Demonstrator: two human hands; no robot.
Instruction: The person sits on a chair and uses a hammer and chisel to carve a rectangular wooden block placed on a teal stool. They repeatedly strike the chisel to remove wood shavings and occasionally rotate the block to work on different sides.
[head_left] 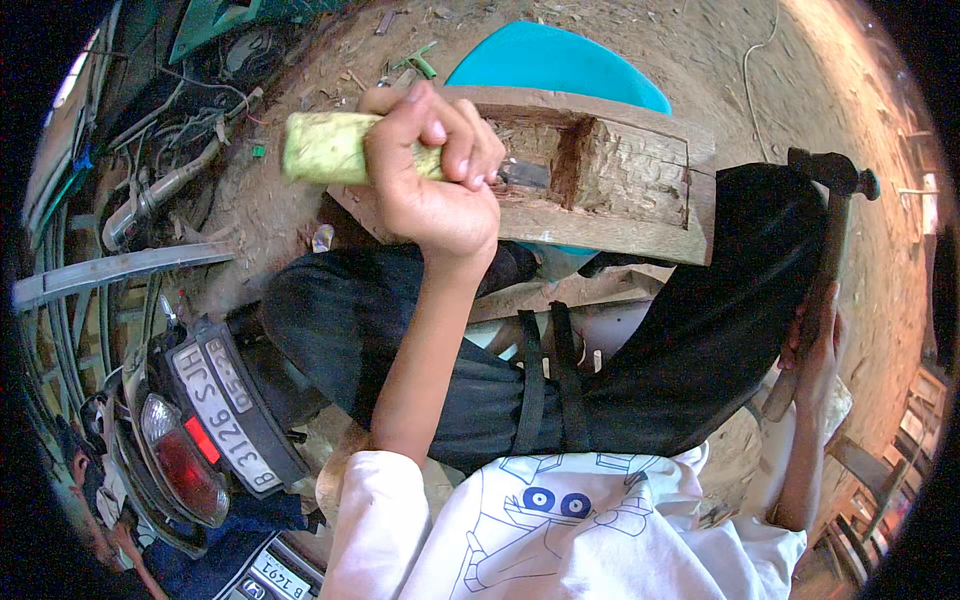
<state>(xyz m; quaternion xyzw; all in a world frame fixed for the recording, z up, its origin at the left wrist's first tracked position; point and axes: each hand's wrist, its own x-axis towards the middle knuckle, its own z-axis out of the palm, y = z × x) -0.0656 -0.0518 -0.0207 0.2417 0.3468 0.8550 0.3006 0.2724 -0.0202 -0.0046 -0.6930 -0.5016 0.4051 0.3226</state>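
Observation:
My left hand [440, 165] is wrapped round the yellow-green handle of a chisel [325, 148]. The chisel's dark blade points right, its tip at the rough recess of a wooden block [640, 235]. Chopped, splintered wood shows inside the block's rectangular outline, with a deeper notch near the middle. Low at the right, beside my knee, my right hand [815, 335] grips the wooden handle of a hammer [835, 172]. The dark hammer head is up, well apart from the chisel. Part of the right hand's fingers is hidden behind the handle.
Under the block is a turquoise plastic seat [550, 65]. A motorbike's rear with a red tail light [195, 460] and a plate stands at the left, near a curved metal strip [120, 275] and pipes. Wood scraps [900, 440] lie at the far right on the dirt floor.

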